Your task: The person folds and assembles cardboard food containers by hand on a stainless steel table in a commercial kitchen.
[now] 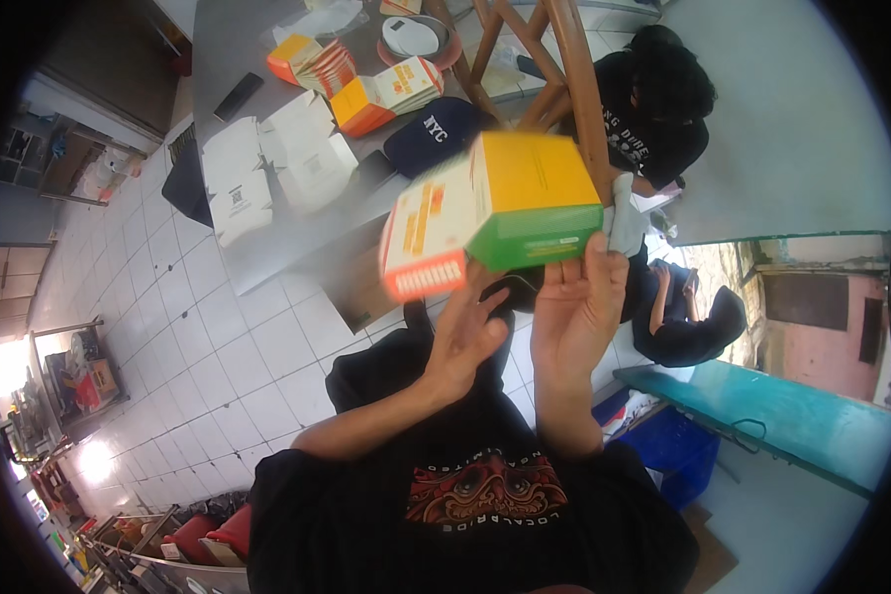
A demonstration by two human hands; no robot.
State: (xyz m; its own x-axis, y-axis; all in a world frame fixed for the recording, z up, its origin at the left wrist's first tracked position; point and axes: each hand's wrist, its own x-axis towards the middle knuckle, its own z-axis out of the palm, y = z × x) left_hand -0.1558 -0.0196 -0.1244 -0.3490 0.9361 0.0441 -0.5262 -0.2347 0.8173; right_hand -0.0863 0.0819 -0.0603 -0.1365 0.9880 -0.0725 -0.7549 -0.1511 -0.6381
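Cardboard box with yellow, green and white faces and orange-red printing (540, 178) is held up in front of your chest, tilted and slightly blurred, clear of the worktop. Its yellow face is turned up, its green side faces you, and its white part points to your left. Your right hand (579, 327) is clamped on it: the thumb presses the green side near its right-hand lower corner, while the other fingers curl at the lower edge, partly hidden. Your left hand (457, 342) is just below the white end, with the thumb and visible fingers apart; the tips reaching behind the box are hidden, so you cannot tell whether they touch it.

Beyond the box, the grey, smooth-topped worktop (230, 45) carries an orange, yellow and white printed stack of cartons (292, 57) at the back. Nearer the box lie another yellow, orange and white folded carton (411, 84) and a navy cloth cap with white lettering (431, 141). On your left, plain white flattened card sheets (312, 148) lie near a black rectangular phone (238, 96).

To your right, a brown wooden chair (589, 99) stands near a person in a black shirt (629, 119); a blue plastic bin (678, 460) sits below a teal bench (752, 406).
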